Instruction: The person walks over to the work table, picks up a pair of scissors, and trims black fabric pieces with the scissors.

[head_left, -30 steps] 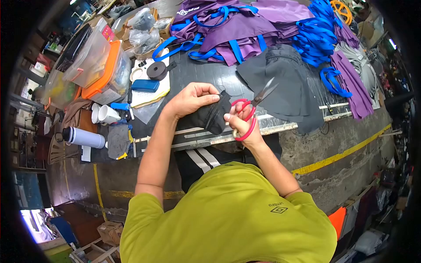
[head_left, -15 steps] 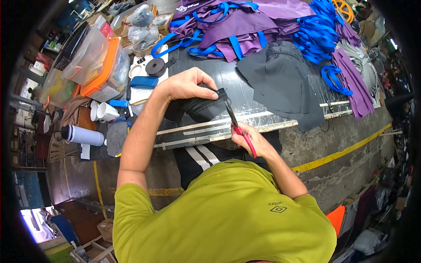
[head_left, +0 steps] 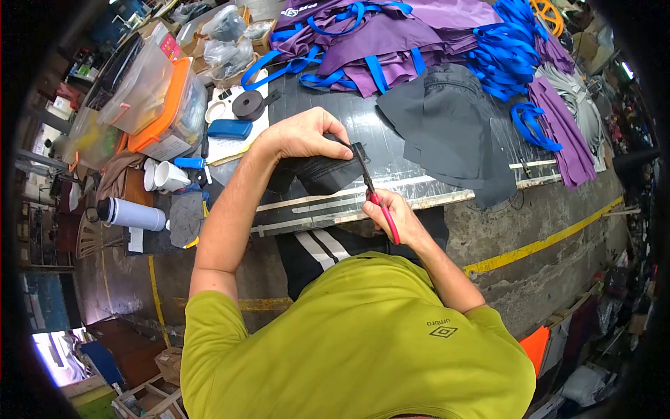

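My left hand (head_left: 312, 135) pinches a piece of black fabric (head_left: 324, 174) by its upper edge, thumb on top, above the front part of the dark table (head_left: 363, 126). Red-handled scissors (head_left: 383, 211) are in my right hand (head_left: 398, 215), fingers wrapped round the handles. Their blades point up and away, and the tips are at the right end of the fabric, close to my left thumb. Whether the blades are on the fabric's threads or its edge is too small to tell. Dark grey fabric pieces (head_left: 447, 133) lie to the right.
Purple bags (head_left: 384, 49) with blue straps (head_left: 499, 63) lie at the back. On the left are an orange-rimmed plastic box (head_left: 166, 112), a black tape roll (head_left: 248, 105), a blue case (head_left: 229, 129), white cups (head_left: 171, 177) and a bottle (head_left: 134, 214).
The scissors have swung from pointing up-right to pointing at the fabric's right end, their grip turned in my right hand. My left hand has shifted slightly up with the fabric.
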`<state>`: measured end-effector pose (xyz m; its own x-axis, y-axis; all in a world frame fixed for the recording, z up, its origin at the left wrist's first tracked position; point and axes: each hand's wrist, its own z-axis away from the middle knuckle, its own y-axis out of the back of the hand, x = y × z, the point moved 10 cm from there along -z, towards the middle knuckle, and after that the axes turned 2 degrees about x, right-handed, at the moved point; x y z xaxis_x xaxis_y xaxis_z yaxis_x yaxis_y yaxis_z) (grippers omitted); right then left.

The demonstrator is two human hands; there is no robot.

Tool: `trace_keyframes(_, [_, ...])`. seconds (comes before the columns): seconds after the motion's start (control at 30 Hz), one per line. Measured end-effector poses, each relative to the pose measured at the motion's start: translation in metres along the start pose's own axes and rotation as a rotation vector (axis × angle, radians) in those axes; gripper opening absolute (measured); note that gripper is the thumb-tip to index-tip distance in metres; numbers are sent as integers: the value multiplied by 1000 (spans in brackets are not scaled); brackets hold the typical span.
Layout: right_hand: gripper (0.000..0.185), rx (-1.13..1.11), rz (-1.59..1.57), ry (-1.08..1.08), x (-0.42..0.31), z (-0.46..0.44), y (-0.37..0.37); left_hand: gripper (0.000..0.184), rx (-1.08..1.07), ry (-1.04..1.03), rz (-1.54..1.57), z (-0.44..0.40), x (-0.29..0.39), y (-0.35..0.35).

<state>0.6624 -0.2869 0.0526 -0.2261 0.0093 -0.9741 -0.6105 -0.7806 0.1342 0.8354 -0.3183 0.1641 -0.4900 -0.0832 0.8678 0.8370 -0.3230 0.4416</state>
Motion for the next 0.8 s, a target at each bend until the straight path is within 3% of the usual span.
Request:
trace_keyframes(0.27, [34,-2,-123,-9,5,3,-8,22,-26,-13,-24,-1,-3,-3])
trace_keyframes(0.37, [32,30,-19,125,0,0,-6,21,-40,-7,-31,-4,-9,-8])
trace_keyframes(0.47, [43,20,-81,65,-7,3,-8,20,-55,26,-24,-5,-12,-13])
trace_keyframes(0.57, [34,20,-122,-32,-11,10,-6,20,-70,28,12,-7,-14,-14])
trace_keyframes(0.8, [32,-12,-119,7,0,12,-11,19,-102,17,8,-4,-5,-15])
